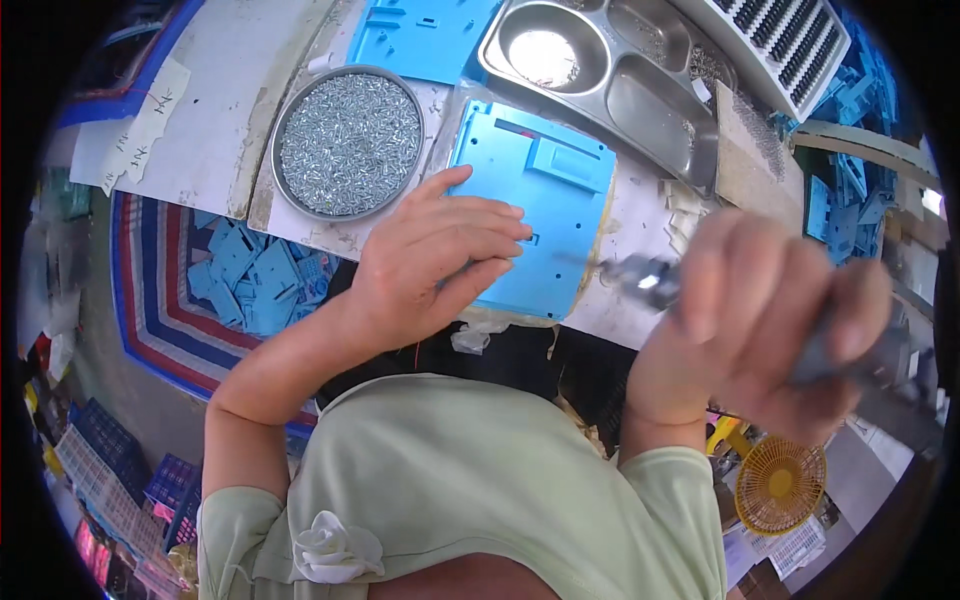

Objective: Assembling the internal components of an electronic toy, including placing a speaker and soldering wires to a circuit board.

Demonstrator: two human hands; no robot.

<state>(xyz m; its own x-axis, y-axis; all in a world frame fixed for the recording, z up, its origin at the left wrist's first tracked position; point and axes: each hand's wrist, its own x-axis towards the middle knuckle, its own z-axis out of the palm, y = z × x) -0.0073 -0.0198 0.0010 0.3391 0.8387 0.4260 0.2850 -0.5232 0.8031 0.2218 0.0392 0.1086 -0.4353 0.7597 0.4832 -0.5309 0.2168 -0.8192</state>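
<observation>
A light-blue plastic panel (555,215) with a raised rectangular part and small holes lies at the table's front edge. My left hand (440,245) rests over its left side, fingers stretched out toward the panel's middle. In my right hand (765,310), smeared by motion, is a power screwdriver (650,282) with a shiny metal chuck. The thin bit points left, above the panel's right part; whether it touches the panel I cannot tell. Beside my left hand stands a round metal bowl (277,150) full of small silvery screw-like pieces.
A steel compartment tray (598,92) stands behind the panel, with a white rack of black parts (775,40) to its right. Another blue panel (420,38) lies at the back. A striped bag of blue pieces (265,285) sits at lower left; a yellow basket (782,484) is at lower right.
</observation>
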